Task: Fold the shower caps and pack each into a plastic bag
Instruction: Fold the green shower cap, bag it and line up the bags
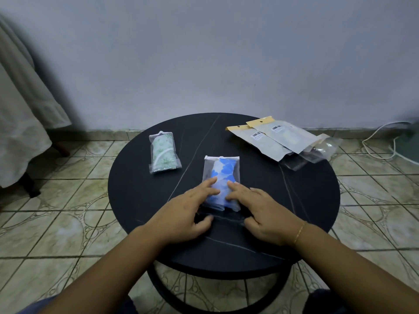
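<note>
While the green cap bag (164,152) sits done at the worktop's (317,200) left, left hand (188,211) and right hand (265,214) press flat fingers on the blue cap bag (223,175) at centre, nothing gripped. Squeeze air toward the flap, then seal. Spare bags (278,138) wait far right.

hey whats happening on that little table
A person is packing shower caps into plastic bags. Both hands, left hand and right hand, press on a bagged blue cap on the black round table. A bagged green cap lies to the left; more packets sit at the far right.
</note>
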### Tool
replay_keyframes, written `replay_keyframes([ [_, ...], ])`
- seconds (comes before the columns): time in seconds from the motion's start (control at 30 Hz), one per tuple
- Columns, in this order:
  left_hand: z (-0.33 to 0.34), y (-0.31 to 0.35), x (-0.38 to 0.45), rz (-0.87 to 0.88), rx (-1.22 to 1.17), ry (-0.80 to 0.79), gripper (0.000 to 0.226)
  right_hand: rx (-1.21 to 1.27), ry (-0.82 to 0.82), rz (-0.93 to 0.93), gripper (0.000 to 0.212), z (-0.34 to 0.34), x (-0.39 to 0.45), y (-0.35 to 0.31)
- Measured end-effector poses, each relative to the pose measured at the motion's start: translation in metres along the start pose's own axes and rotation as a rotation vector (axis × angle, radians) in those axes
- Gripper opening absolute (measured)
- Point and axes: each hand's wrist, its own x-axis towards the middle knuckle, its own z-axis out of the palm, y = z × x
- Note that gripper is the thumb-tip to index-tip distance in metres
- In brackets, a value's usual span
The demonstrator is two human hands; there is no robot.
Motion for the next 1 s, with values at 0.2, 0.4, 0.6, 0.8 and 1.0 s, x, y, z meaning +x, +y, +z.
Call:
replay_keyframes([
  [0.2,0.003,-0.004,0.001,0.078,0.014,0.154,0.027,-0.167,0.259,-0.171,0.046,0.005,-0.012,0.016],
  [0.4,0.003,-0.001,0.008,0.254,0.089,0.202,0.015,-0.294,0.409,-0.354,0.03,0.009,-0.019,0.014],
  [0.6,-0.003,0.0,0.009,0.227,0.152,0.128,0.02,-0.241,0.328,-0.317,0.019,0.008,-0.018,0.013],
  [0.8,-0.003,0.006,0.006,-0.153,-0.236,0.193,0.013,0.246,0.338,0.13,0.012,0.006,-0.017,0.005],
  [1.0,-0.009,0.013,0.011,-0.421,-0.692,0.162,0.02,0.653,0.405,0.391,0.017,0.003,-0.007,-0.004],
])
